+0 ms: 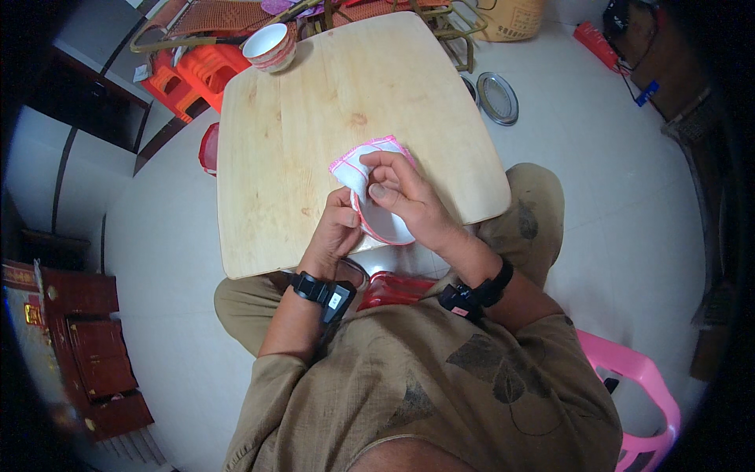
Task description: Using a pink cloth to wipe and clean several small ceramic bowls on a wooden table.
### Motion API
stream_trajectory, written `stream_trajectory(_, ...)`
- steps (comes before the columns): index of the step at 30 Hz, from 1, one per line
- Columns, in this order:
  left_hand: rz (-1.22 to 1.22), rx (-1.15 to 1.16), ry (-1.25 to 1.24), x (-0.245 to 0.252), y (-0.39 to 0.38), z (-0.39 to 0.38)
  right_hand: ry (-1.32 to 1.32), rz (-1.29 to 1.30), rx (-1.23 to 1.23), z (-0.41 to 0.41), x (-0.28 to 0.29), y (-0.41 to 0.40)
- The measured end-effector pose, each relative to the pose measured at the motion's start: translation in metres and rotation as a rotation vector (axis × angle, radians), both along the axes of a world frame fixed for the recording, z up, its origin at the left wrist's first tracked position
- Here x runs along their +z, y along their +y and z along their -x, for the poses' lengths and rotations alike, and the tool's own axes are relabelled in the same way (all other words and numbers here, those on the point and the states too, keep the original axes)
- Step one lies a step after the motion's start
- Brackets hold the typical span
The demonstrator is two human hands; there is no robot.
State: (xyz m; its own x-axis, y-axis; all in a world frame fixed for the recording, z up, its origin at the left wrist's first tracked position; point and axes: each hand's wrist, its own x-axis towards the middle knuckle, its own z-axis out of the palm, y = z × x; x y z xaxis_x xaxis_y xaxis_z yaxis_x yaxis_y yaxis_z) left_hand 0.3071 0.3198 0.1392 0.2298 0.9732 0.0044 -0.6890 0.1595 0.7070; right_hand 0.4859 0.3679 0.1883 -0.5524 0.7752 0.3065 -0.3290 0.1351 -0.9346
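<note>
A white bowl with a red rim (389,227) is tilted over the near edge of the wooden table (283,177). My left hand (339,227) grips the bowl by its left side. In my right hand (407,189) is a white cloth with pink stitched edges (354,168), partly draped over the bowl's far rim. The right thumb reaches over the bowl's opening. My right hand covers part of the bowl's right side. At the table's far left corner stand bowls with a red pattern (271,50), apparently stacked.
Orange plastic stools (203,74) and a reclining chair with a woven seat (221,17) stand beyond the table. An oval metal tray (498,99) lies on the floor at right. A pink plastic chair (634,360) is at lower right. Dark red wooden cabinet (100,354) stands left.
</note>
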Motion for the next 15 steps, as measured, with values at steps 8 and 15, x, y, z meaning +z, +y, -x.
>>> stream_trajectory(8,0.066,0.124,-0.016,0.007,-0.005,-0.017,0.034,0.242,0.252,-0.004,0.006,0.003)
stream_trajectory(15,0.104,0.122,-0.057,0.006,-0.009,-0.01,-0.281,-0.012,0.278,-0.007,0.005,0.001)
